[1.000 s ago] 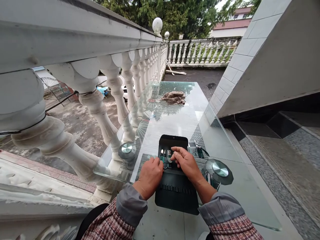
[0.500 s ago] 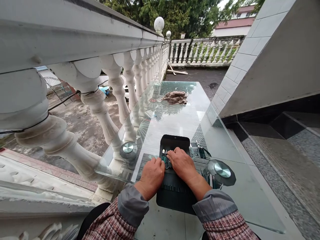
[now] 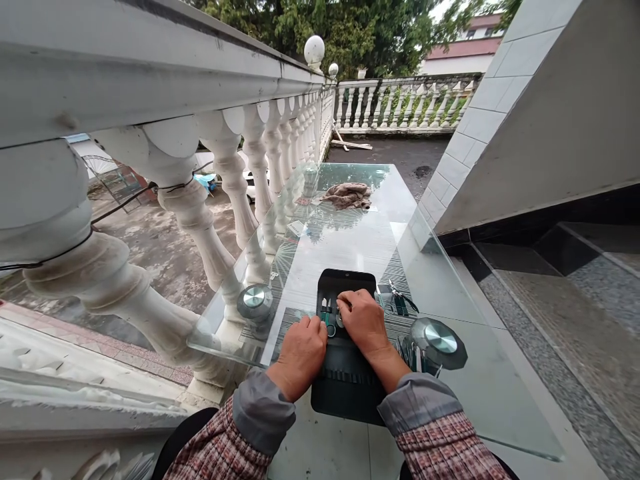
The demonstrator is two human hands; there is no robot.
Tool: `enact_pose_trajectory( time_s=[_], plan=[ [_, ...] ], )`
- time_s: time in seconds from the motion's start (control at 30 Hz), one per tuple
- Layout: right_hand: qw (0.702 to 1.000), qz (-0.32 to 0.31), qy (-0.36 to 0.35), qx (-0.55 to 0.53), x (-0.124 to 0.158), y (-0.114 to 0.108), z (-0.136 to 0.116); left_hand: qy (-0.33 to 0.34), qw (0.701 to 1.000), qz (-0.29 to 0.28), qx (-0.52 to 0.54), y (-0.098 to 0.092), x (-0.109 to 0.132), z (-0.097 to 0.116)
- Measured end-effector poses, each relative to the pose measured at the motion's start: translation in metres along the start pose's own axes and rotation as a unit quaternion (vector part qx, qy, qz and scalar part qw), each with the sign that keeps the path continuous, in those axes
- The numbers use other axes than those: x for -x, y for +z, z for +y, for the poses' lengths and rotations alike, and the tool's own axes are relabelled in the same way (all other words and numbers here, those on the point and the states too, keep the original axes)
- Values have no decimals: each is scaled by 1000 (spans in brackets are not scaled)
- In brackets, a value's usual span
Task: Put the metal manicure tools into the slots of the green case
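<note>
Lying open on the table (image 3: 345, 243), the black case (image 3: 345, 399) seems light and semi-stiff, best held by its edges, where your left hand (image 3: 303, 345) curls; your right hand (image 3: 364, 321) bunches above it, either grip's pinch impossible to tell.

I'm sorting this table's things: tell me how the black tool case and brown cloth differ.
The black tool case lies opened flat; the brown cloth is crumpled. The case is at the glass table's near end; the cloth lies toward its far end. Both rest on the table.
</note>
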State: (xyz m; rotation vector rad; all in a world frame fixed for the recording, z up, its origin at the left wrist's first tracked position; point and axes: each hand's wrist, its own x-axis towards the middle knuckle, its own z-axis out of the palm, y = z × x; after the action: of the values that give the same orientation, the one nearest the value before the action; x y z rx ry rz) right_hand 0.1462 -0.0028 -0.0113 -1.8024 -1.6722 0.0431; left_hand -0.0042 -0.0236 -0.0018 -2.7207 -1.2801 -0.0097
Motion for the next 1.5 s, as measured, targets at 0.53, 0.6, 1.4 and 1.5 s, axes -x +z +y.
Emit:
enact_pose_trajectory(
  time_s=[0.53, 0.6, 1.4, 1.5],
  plan=[
    [986, 26, 139, 86, -22, -40, 67, 2, 1000, 27, 8, -1, 2, -4],
    [985, 2, 132, 112, -21, -37, 69, 19, 999, 30, -1, -1, 2, -4],
    [986, -55, -158, -8, 28, -22, 16, 90, 995, 19, -25, -2, -2, -3],
    [983, -98, -151, 35, 34, -17, 10, 93, 995, 23, -20, -2, -2, -3]
  ],
)
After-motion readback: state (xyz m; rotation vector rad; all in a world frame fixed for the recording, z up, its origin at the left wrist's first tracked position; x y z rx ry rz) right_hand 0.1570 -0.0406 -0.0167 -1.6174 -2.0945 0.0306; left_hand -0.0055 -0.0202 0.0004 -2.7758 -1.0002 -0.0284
